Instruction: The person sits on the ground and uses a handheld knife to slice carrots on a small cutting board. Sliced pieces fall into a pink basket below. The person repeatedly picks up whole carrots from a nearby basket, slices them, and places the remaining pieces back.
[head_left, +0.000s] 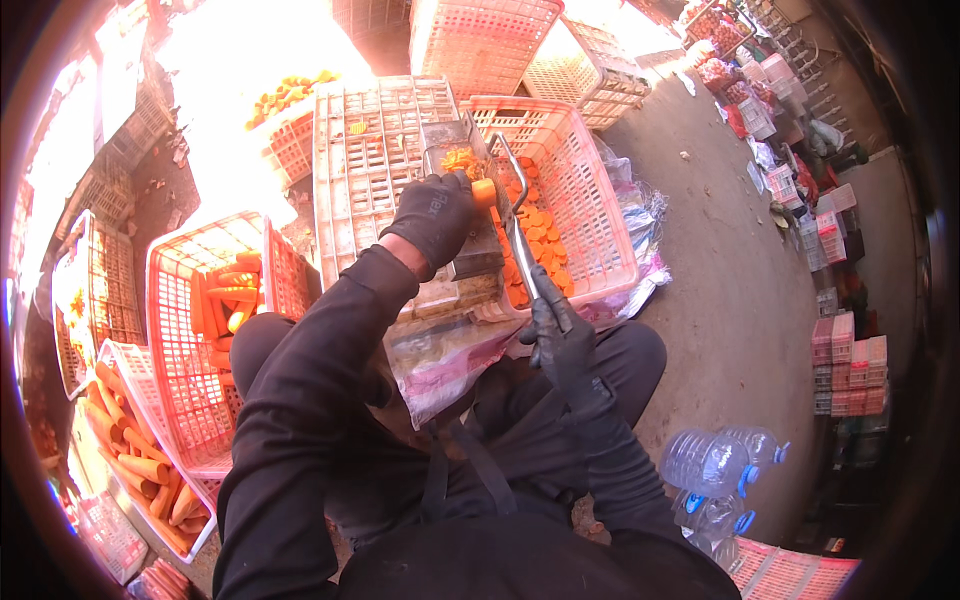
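Note:
My left hand (431, 217), in a black glove, grips a peeled carrot (484, 193) whose cut end sticks out past the fingers. The carrot lies over a metal cutting block (480, 259) on an upturned plastic crate (349, 202). My right hand (561, 334), also gloved, is closed around the metal handle (523, 262) of a cutting tool with a bent rod at its far end. Below the tool, round carrot slices (546, 236) lie in a pink plastic crate (607, 225). Orange scraps (461, 161) rest on the block beyond my left hand.
To the left, a pink crate (172, 360) holds whole peeled carrots (225, 292); another holds more carrots (142, 465). Large plastic bottles (705, 461) lie at lower right. Several crates (487, 45) stand ahead. Plastic sacking (450, 367) hangs before my knees.

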